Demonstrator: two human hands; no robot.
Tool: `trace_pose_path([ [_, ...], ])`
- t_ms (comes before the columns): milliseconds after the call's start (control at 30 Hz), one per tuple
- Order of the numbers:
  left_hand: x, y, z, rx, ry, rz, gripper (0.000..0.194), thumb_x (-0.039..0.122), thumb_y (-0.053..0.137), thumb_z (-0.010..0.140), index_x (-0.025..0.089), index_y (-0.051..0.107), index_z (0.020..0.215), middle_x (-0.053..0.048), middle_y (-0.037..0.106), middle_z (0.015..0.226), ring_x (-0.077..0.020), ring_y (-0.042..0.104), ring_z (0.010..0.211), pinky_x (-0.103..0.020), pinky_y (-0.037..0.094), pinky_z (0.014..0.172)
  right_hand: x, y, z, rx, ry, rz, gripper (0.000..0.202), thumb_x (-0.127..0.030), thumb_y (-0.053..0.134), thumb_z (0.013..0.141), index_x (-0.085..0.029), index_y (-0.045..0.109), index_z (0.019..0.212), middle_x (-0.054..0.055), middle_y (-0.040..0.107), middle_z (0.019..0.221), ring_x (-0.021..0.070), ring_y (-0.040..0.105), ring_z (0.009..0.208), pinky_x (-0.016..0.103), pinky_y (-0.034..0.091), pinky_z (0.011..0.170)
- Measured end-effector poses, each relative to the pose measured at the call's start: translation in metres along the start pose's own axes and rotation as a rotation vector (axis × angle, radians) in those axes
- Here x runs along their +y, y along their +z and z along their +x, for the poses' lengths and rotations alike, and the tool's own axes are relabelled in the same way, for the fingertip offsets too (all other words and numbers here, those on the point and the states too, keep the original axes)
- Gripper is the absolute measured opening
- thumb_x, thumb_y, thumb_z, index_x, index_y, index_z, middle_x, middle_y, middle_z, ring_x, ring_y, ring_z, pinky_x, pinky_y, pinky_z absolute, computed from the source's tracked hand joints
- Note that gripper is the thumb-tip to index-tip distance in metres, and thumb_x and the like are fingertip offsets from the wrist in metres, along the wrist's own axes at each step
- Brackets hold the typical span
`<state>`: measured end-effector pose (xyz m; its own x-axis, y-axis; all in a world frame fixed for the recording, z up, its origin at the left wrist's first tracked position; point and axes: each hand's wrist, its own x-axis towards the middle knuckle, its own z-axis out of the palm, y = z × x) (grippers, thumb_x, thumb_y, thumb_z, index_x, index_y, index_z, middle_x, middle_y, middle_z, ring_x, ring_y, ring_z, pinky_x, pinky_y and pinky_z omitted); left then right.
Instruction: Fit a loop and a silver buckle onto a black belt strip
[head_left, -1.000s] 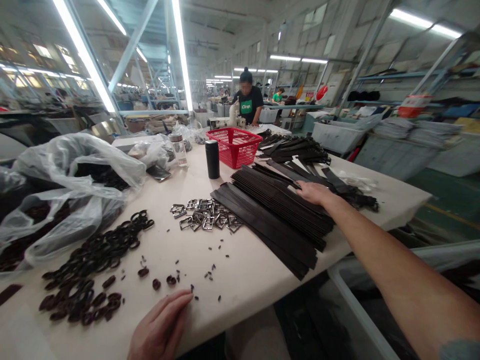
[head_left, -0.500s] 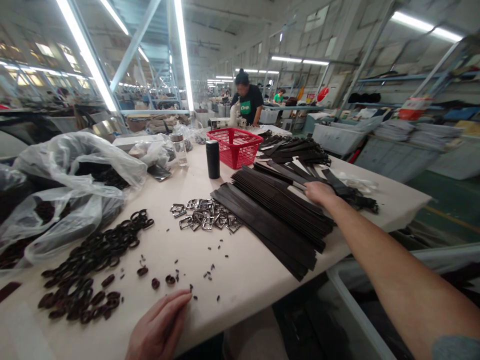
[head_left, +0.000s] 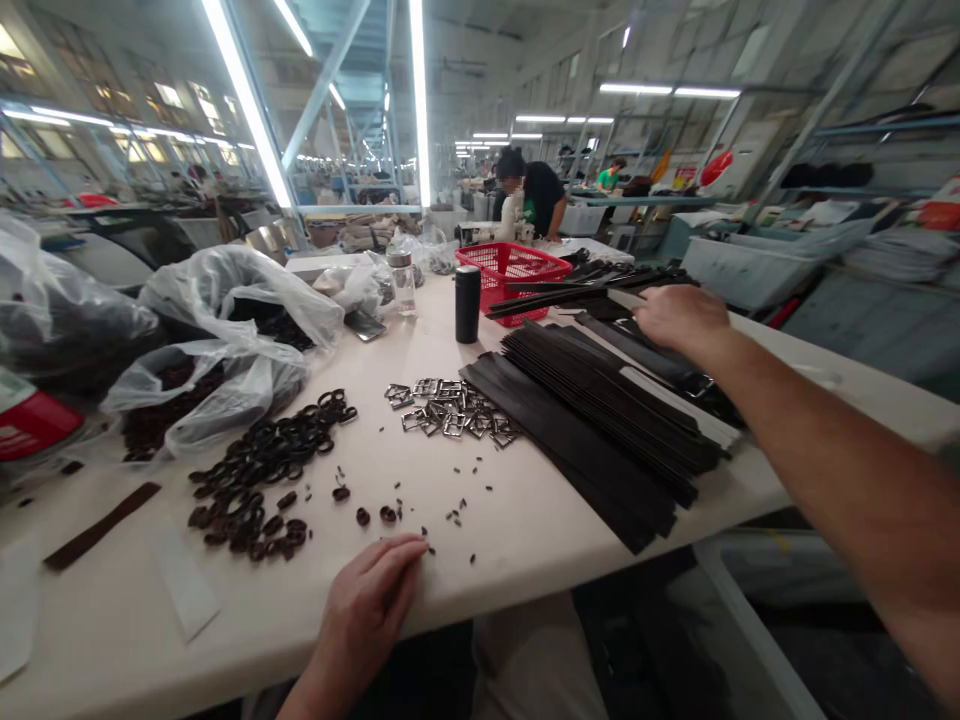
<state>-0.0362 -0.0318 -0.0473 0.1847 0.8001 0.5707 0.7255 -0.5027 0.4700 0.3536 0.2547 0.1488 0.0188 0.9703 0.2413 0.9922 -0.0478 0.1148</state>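
A dark strap (head_left: 555, 298) is held by the right hand (head_left: 679, 315), lifted above the strap stack (head_left: 600, 415) w/ its far end reaching over the red basket (head_left: 517, 270). The left hand (head_left: 371, 605) is laid flat on the table (head_left: 525, 530) at the near edge, fingers loosely together, nothing gripped; small dark bits (head_left: 457, 515) are scattered just beyond the fingertips. Metal buckles (head_left: 450, 410) are piled between the stack and a heap of dark loops (head_left: 262, 465). A black cylinder (head_left: 466, 304) is stood beside the basket, approx. at the table's middle. Plastic bags (head_left: 225, 340) w/ more dark parts are seen at left. Another person (head_left: 536, 195) is seated far behind the basket.
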Motion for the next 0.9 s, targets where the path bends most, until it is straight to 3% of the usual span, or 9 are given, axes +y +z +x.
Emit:
trace_pose_path([
  [67, 0.000, 0.001, 0.000, 0.001, -0.009, -0.002, 0.020, 0.017, 0.056, 0.094, 0.022, 0.071, 0.106, -0.005, 0.078, 0.102, -0.0175, 0.076, 0.092, -0.026, 0.062, 0.082, -0.021, -0.020, 0.003, 0.045, -0.006, 0.014, 0.034, -0.025, 0.048, 0.101, 0.002, 0.069, 0.105, 0.026, 0.070, 0.110, 0.0270, 0.067, 0.106, 0.037, 0.046, 0.079],
  [167, 0.001, 0.001, 0.000, -0.002, -0.019, -0.012, 0.021, 0.015, 0.056, 0.094, 0.022, 0.070, 0.107, -0.006, 0.078, 0.102, -0.0175, 0.075, 0.093, -0.027, 0.062, 0.084, -0.047, -0.040, 0.000, 0.101, -0.016, 0.029, 0.039, -0.026, 0.046, 0.101, 0.005, 0.069, 0.105, 0.027, 0.070, 0.109, 0.0271, 0.066, 0.105, 0.037, 0.042, 0.076],
  [267, 0.002, 0.001, 0.000, 0.002, -0.020, -0.018, 0.021, 0.015, 0.055, 0.094, 0.021, 0.070, 0.107, -0.007, 0.078, 0.101, -0.0179, 0.075, 0.093, -0.028, 0.062, 0.083, -0.056, -0.035, -0.023, 0.156, -0.025, 0.027, 0.036, -0.025, 0.047, 0.100, 0.001, 0.071, 0.105, 0.026, 0.072, 0.100, 0.0267, 0.069, 0.093, 0.038, 0.040, 0.070],
  [333, 0.003, 0.002, 0.000, 0.001, -0.016, -0.020, 0.020, 0.014, 0.055, 0.094, 0.021, 0.070, 0.107, -0.007, 0.077, 0.102, -0.0182, 0.075, 0.093, -0.029, 0.062, 0.083, -0.056, -0.014, -0.053, 0.184, -0.042, 0.012, 0.031, -0.021, 0.047, 0.098, -0.004, 0.072, 0.104, 0.024, 0.073, 0.090, 0.0263, 0.070, 0.082, 0.037, 0.039, 0.065],
  [467, 0.004, 0.002, 0.000, 0.003, 0.005, -0.029, 0.021, 0.014, 0.055, 0.094, 0.020, 0.069, 0.108, -0.007, 0.077, 0.103, -0.0186, 0.074, 0.094, -0.030, 0.061, 0.084, -0.053, 0.051, -0.131, 0.160, -0.180, -0.034, 0.027, -0.015, 0.047, 0.097, -0.011, 0.073, 0.106, 0.021, 0.074, 0.085, 0.0248, 0.070, 0.069, 0.034, 0.040, 0.059],
  [533, 0.004, 0.002, 0.000, 0.004, 0.016, -0.024, 0.020, 0.015, 0.056, 0.094, 0.020, 0.069, 0.108, -0.007, 0.078, 0.103, -0.0190, 0.074, 0.093, -0.030, 0.062, 0.083, -0.053, 0.078, -0.162, 0.121, -0.265, -0.039, 0.023, -0.023, 0.057, 0.094, -0.014, 0.073, 0.108, 0.020, 0.076, 0.101, 0.0289, 0.072, 0.086, 0.035, 0.046, 0.066],
  [600, 0.004, 0.002, 0.000, 0.005, 0.025, -0.015, 0.020, 0.016, 0.056, 0.094, 0.020, 0.069, 0.108, -0.007, 0.078, 0.103, -0.0193, 0.075, 0.093, -0.030, 0.062, 0.082, -0.053, 0.094, -0.177, 0.062, -0.265, -0.017, 0.034, -0.034, 0.055, 0.097, -0.013, 0.070, 0.118, 0.019, 0.072, 0.120, 0.0316, 0.070, 0.103, 0.038, 0.051, 0.079],
  [733, 0.004, 0.003, 0.000, 0.008, 0.025, 0.006, 0.019, 0.016, 0.057, 0.094, 0.020, 0.069, 0.108, -0.007, 0.078, 0.102, -0.0193, 0.075, 0.092, -0.031, 0.062, 0.082, -0.056, 0.099, -0.166, -0.046, -0.175, 0.012, 0.044, -0.041, 0.048, 0.101, -0.012, 0.067, 0.127, 0.016, 0.072, 0.124, 0.0315, 0.069, 0.106, 0.041, 0.051, 0.089],
  [900, 0.004, 0.003, 0.000, -0.004, 0.017, 0.011, 0.019, 0.016, 0.056, 0.094, 0.020, 0.069, 0.108, -0.006, 0.078, 0.103, -0.0192, 0.075, 0.093, -0.031, 0.062, 0.083, -0.072, 0.096, -0.129, -0.150, -0.099, 0.030, 0.045, -0.047, 0.050, 0.098, -0.017, 0.070, 0.124, 0.015, 0.075, 0.116, 0.0303, 0.071, 0.102, 0.037, 0.052, 0.080],
])
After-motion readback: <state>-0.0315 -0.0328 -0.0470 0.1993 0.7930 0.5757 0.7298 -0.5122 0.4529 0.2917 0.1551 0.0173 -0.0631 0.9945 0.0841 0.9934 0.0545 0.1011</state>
